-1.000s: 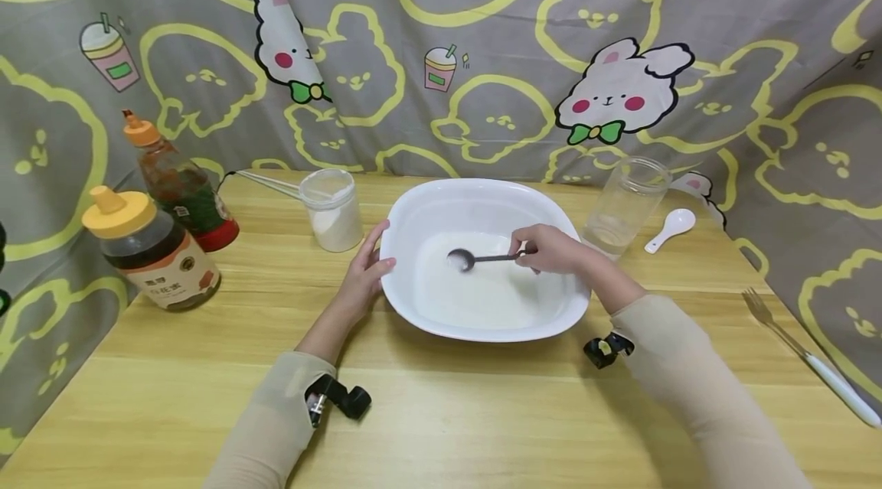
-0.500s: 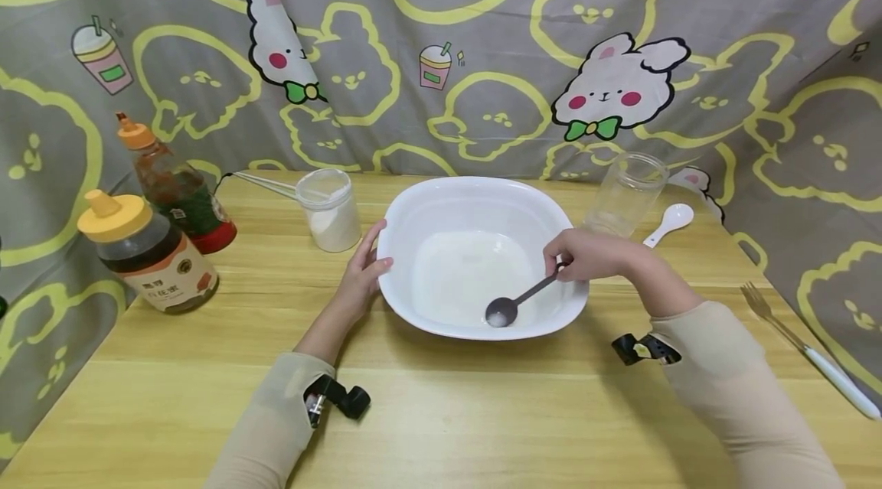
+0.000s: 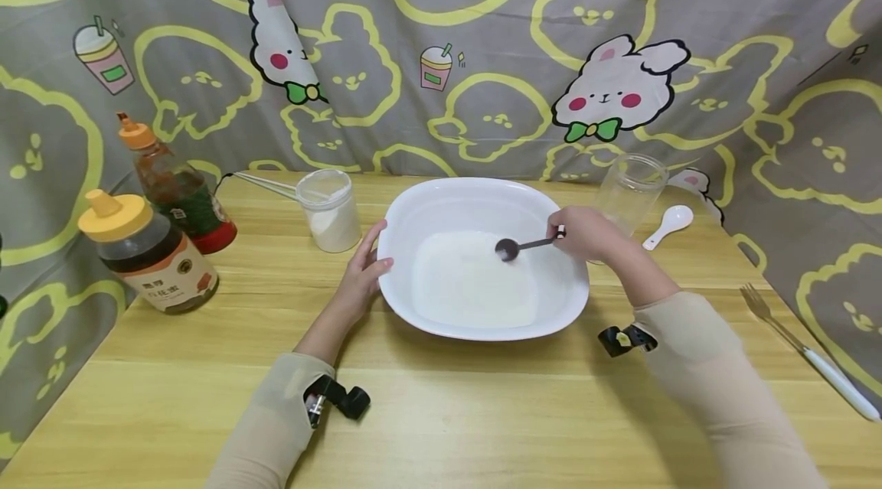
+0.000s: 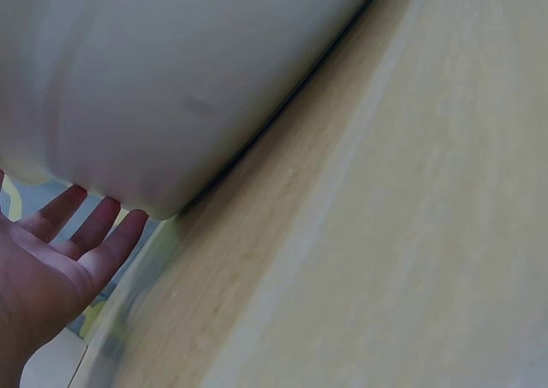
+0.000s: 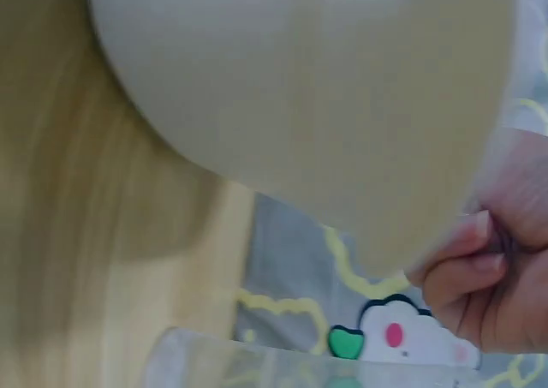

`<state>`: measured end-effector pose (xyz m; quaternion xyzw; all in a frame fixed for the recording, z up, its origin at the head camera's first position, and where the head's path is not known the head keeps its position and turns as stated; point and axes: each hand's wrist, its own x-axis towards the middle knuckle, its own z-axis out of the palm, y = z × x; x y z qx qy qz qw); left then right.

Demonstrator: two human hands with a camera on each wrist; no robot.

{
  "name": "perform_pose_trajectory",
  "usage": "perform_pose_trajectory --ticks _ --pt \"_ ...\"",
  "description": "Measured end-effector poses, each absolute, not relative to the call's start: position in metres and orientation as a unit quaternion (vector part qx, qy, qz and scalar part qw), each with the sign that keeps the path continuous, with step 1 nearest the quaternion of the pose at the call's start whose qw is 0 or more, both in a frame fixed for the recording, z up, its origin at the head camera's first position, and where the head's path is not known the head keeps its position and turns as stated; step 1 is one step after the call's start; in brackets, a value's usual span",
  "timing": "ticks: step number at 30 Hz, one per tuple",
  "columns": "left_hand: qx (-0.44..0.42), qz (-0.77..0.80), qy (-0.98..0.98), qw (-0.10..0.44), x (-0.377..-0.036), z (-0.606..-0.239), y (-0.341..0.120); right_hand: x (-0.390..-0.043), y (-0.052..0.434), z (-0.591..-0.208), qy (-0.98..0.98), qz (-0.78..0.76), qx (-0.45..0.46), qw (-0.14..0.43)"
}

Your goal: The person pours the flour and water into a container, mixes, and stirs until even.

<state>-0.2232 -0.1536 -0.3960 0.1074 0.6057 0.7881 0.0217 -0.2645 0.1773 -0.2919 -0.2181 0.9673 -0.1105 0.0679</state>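
A dark long-handled spoon is pinched by the handle in my right hand. Its bowl is over the white liquid inside a white oval basin. At the basin's left side, my left hand rests against the rim with thumb and fingers spread. The left wrist view shows fairly straight fingers touching the outer wall. In the right wrist view, the curled fingers of my right hand show beyond the basin wall, which hides the spoon.
A jar of white powder stands left of the basin, with a clear jar behind its right side. A honey bottle and red sauce bottle stand far left. A white spoon and fork lie right.
My right hand swept the spoon right and toward me, then back away from me to the basin's upper right. My left hand stays at the left rim.
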Motion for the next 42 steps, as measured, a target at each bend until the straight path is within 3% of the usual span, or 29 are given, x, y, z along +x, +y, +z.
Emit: perform_pose_trajectory --ticks 7,18,27,34,42 --pt "0.106 0.788 0.607 0.02 -0.224 -0.397 -0.154 -0.286 0.157 -0.315 0.96 -0.152 -0.23 0.04" --pt "0.111 0.785 0.609 0.019 -0.223 -0.398 -0.152 -0.284 0.127 -0.334 0.883 -0.324 -0.274 0.2" --pt "0.108 0.782 0.614 0.019 -0.224 -0.397 -0.154 -0.259 0.137 -0.329 0.834 -0.314 -0.349 0.291" --pt "0.111 0.783 0.612 0.022 -0.225 -0.399 -0.154 -0.245 0.169 -0.307 0.853 -0.253 -0.371 0.266" --pt "0.113 0.786 0.607 0.023 -0.225 -0.398 -0.154 -0.24 0.188 -0.27 0.918 -0.135 -0.317 0.197"
